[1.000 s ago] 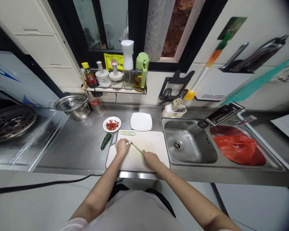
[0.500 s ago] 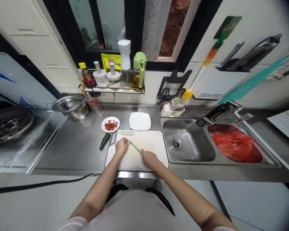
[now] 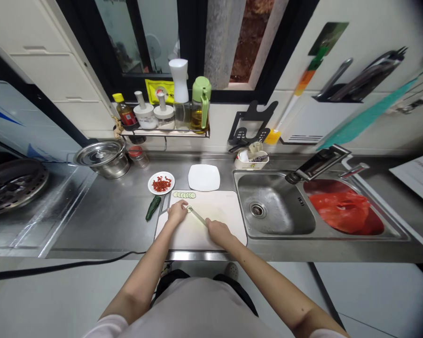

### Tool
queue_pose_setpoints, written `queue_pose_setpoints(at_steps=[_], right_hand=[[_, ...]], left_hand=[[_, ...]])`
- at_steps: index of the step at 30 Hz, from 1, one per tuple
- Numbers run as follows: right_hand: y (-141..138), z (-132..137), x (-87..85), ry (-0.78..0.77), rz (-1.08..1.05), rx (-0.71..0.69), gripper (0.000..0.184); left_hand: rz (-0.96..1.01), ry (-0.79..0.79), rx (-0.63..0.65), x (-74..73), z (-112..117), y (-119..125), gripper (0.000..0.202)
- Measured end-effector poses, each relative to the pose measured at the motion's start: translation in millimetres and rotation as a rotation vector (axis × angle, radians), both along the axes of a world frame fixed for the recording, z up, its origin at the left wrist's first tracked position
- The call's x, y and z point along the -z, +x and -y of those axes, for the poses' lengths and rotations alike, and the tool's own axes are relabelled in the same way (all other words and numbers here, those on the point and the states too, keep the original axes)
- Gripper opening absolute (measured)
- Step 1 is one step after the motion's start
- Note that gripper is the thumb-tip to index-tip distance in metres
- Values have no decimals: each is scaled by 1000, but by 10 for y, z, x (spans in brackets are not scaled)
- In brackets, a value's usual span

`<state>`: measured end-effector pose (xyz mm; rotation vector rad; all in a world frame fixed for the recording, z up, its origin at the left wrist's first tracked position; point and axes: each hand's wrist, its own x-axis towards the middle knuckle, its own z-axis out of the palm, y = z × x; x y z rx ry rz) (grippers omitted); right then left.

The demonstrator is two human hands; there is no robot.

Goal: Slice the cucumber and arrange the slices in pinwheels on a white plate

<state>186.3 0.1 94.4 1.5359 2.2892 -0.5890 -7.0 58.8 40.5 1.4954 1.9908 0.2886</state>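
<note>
**Steel counter, white board, cucumber under the blade**

From the head camera, looking down: a white cutting board (image 3: 218, 225) lies on the stainless counter (image 3: 120, 220), right at its front edge and just left of the sink (image 3: 278, 225). The left hand (image 3: 177, 212) is curled over a pale cucumber piece (image 3: 189, 209) near the board's upper left, fingertips pinning it to the surface. The right hand (image 3: 216, 231) is closed around the handle of a knife (image 3: 197, 217), whose blade slants up and left until it meets the cucumber piece beside the left fingers.

Along the board's far edge sits a short row of cucumber slices (image 3: 184, 195), lying flat and overlapping. Just off the board's left corner, a dark green cucumber end (image 3: 153, 207) rests on the bare metal. Behind the board stand a round plate of chopped red chilli (image 3: 161, 183) and, beside it, a square white plate (image 3: 204, 177). Further left is a lidded steel pot (image 3: 102, 157). The sink's right basin holds something red (image 3: 341, 211).
</note>
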Motion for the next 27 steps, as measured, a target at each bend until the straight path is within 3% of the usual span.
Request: queue_pose_setpoints(at_steps=[10, 22, 27], right_hand=[[49, 63, -40, -4, 18, 26, 31], [142, 73, -31, -21, 5, 53, 28], [137, 53, -39, -36, 7, 67, 28]], left_hand=[[73, 61, -4, 24, 35, 8, 16], [85, 80, -246, 100, 46, -284, 14], [22, 100, -269, 70, 9, -391, 16]])
